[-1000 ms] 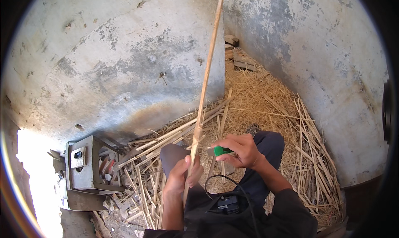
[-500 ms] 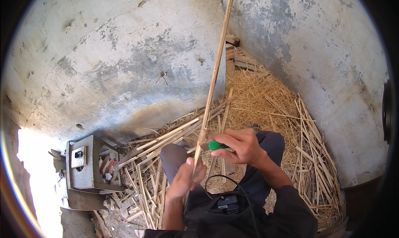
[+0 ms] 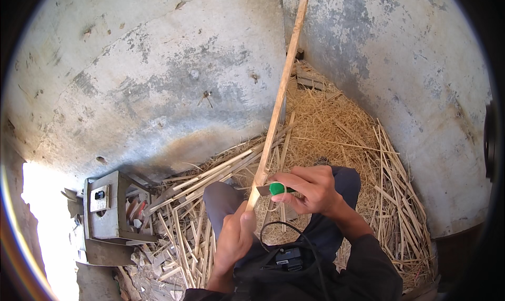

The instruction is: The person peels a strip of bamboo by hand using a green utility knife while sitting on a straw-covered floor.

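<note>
A long pale strip of wood [image 3: 279, 103] slants up from my lap towards the wall corner. My left hand [image 3: 235, 235] is closed around its lower end, thumb lying along the wood. In my right hand [image 3: 313, 189] is a knife [image 3: 276, 188] with a green handle, pinched between thumb and fingers. Its short dark blade meets the strip's right edge just above my left hand. Thin curled shavings hang beside the blade. The strip's bottom end is hidden by my left hand and clothing.
Straw-like shavings [image 3: 336, 117] heap up in the corner ahead. Loose wood sticks [image 3: 402, 217] lie along the right wall, and more sticks [image 3: 221, 167] lie left of my knees. A worn wooden box [image 3: 108, 206] stands at left. A black cable [image 3: 310, 238] loops over my lap.
The strip has rolled to show a broader, lighter face, and its top has swung right. My left hand has dropped slightly; the knife has shifted a little right and down. Curled shavings now show by the blade.
</note>
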### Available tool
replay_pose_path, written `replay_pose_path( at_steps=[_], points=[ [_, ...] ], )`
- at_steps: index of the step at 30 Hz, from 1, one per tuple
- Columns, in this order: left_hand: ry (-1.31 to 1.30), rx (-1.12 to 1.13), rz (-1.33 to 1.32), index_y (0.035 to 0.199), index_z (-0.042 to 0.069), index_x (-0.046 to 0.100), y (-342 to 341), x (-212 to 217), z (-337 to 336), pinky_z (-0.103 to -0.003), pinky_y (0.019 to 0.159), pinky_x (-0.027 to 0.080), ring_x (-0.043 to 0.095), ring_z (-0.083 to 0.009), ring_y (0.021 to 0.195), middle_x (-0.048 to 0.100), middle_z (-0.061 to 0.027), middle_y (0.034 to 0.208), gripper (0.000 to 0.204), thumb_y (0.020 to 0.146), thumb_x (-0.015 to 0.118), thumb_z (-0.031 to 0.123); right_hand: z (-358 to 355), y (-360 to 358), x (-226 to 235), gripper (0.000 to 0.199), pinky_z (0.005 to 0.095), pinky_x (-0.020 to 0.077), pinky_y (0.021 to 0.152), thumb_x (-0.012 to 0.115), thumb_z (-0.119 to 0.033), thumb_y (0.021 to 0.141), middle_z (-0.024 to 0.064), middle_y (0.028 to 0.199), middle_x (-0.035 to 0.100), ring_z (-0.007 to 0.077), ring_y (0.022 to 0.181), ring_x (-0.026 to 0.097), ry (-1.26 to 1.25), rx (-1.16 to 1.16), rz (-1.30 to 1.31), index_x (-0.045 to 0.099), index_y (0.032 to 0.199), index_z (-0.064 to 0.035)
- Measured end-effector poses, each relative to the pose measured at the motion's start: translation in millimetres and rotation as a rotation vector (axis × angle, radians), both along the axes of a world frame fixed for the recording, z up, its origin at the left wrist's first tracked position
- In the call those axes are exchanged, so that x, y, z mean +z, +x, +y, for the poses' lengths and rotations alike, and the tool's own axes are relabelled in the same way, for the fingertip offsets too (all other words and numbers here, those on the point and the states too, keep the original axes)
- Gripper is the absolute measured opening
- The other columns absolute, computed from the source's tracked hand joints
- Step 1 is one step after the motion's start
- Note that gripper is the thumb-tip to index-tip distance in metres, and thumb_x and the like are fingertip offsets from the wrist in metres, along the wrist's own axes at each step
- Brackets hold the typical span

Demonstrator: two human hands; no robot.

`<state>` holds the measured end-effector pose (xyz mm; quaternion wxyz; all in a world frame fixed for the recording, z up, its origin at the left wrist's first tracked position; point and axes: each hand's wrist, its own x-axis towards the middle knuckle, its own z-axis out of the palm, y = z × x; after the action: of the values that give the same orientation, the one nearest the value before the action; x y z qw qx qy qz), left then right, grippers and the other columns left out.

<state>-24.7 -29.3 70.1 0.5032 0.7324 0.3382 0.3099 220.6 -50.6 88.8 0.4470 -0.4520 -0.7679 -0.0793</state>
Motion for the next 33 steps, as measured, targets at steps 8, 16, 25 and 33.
replay_pose_path(
  at_steps=[8, 16, 25, 33],
  points=[
    [0.066, 0.050, 0.107, 0.110, -0.001, 0.062, 2, -1, -2, -0.048, 0.061, 0.045, 0.059, -0.0466, 0.064, 0.055, -0.0218, 0.071, 0.031, 0.115, 0.043, 0.022, -1, 0, -2, 0.035, 0.0323, 0.0480, 0.047, 0.087, -0.034, 0.088, 0.0015, 0.073, 0.067, 0.0175, 0.054, 0.064, -0.001, -0.022, 0.033, 0.080, 0.108, -0.0063],
    [0.038, 0.046, 0.114, 0.110, -0.001, 0.062, 4, -6, -1, -0.050, 0.061, 0.044, 0.057, -0.0499, 0.066, 0.054, -0.0248, 0.072, 0.031, 0.115, 0.042, 0.022, 6, 5, -17, 0.034, 0.0323, 0.0475, 0.047, 0.087, -0.037, 0.087, 0.0009, 0.072, 0.067, 0.0174, 0.053, 0.064, 0.056, -0.048, 0.055, 0.080, 0.102, -0.0067],
    [0.109, 0.032, 0.093, 0.108, -0.002, 0.061, 2, -39, 5, -0.051, 0.064, 0.043, 0.055, -0.0507, 0.068, 0.054, -0.0257, 0.073, 0.031, 0.115, 0.044, 0.023, 7, 10, -24, 0.031, 0.0330, 0.0467, 0.047, 0.083, -0.035, 0.093, 0.0021, 0.070, 0.065, 0.0163, 0.052, 0.062, 0.043, -0.119, -0.011, 0.081, 0.105, -0.0071],
    [-0.158, 0.051, -0.006, 0.097, 0.000, 0.062, -6, -54, 10, -0.041, 0.058, 0.042, 0.051, -0.0198, 0.057, 0.055, -0.0086, 0.064, 0.038, 0.117, 0.044, 0.027, 21, 92, -31, 0.041, 0.0305, 0.0394, 0.052, 0.066, -0.041, 0.106, 0.0046, 0.069, 0.065, 0.0090, 0.058, 0.053, -0.053, -0.528, 0.416, 0.079, 0.114, -0.0020]
  ],
)
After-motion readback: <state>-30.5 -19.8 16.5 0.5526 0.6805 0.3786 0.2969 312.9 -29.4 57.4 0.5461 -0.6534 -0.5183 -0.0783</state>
